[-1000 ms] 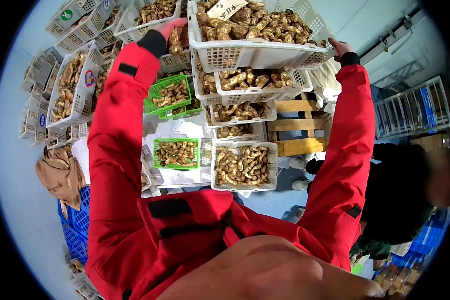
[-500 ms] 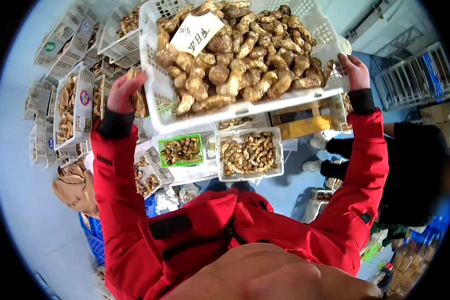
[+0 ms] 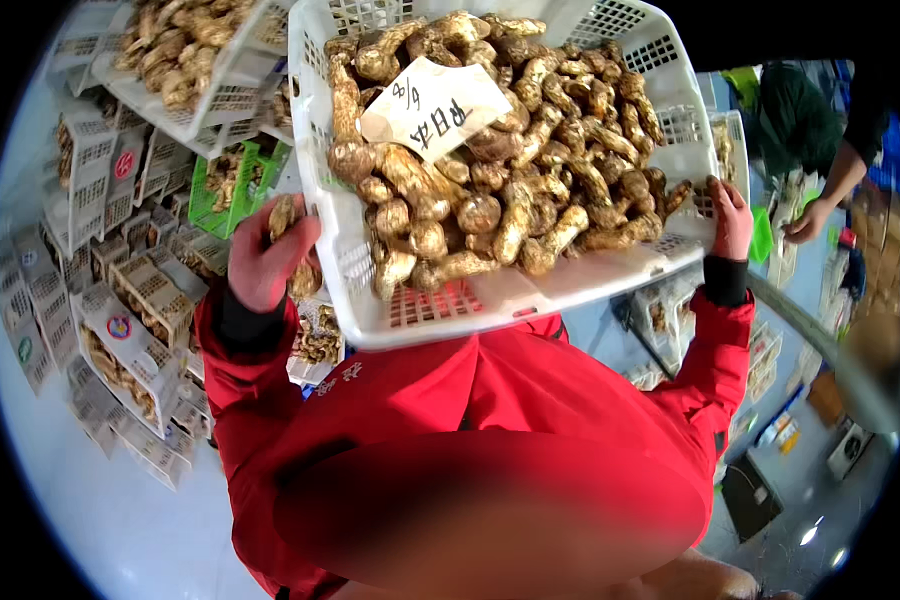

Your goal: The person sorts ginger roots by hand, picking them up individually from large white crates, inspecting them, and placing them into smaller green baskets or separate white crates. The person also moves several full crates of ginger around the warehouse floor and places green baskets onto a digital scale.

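Between my two hands a white perforated plastic basket (image 3: 470, 318) is lifted up in front of me, with its near edge over my red jacket. It holds a heap of brown-and-cream mushrooms (image 3: 500, 215), thick-stemmed like matsutake. A cream paper slip (image 3: 432, 108) with handwriting lies on top of them. My left hand (image 3: 268, 262) is closed at the basket's left side, thumb against the rim. A mushroom shows by its fingers, and whether it is held cannot be told. My right hand (image 3: 732, 220) grips the right end, its fingers partly hidden by the wall.
Several white baskets (image 3: 90, 180) of mushrooms stand at the left, with a bright green basket (image 3: 210, 185) among them. One large white basket (image 3: 150, 85) sits high at the upper left. A person's bare arm (image 3: 840, 190) reaches in at the right, near more baskets and cardboard.
The basket has come closer to me and slightly lower, both hands still on it. My view has shifted: the table's baskets below are now mostly hidden, and the other person appears farther up.
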`<state>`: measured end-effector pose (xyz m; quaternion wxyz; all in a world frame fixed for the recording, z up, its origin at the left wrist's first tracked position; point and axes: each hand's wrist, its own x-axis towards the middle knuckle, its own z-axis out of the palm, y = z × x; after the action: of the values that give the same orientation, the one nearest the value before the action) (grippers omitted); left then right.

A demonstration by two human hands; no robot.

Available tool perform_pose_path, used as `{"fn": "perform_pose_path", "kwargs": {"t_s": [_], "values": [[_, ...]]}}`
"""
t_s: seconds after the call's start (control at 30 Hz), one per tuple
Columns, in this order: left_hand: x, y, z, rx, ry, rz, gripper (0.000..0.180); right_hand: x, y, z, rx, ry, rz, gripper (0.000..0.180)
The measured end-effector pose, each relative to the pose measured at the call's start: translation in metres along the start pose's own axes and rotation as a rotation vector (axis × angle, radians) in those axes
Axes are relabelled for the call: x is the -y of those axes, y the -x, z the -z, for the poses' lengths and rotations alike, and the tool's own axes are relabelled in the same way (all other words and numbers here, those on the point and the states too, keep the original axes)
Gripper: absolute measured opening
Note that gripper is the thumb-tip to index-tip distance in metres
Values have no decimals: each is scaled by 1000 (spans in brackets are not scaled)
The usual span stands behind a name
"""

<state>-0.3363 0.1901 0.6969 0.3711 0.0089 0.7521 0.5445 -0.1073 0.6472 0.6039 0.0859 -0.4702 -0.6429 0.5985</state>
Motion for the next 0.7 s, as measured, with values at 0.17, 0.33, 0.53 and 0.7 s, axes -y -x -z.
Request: {"fn": "perform_pose_path", "kwargs": {"t_s": [0.17, 0.33, 0.53, 0.7], "values": [[61, -90, 5, 192, -166, 117, 20, -40, -6, -19, -197, 21, -28, 24], [250, -176, 14, 69, -245, 235, 29, -147, -42, -90, -323, 158, 36, 27], [296, -204, 20, -179, -26, 360, 28, -246, -72, -156, -288, -56, -50, 25], [349, -246, 18, -265, -457, 487, 35, -325, -76, -175, -222, 172, 114, 24]]}}
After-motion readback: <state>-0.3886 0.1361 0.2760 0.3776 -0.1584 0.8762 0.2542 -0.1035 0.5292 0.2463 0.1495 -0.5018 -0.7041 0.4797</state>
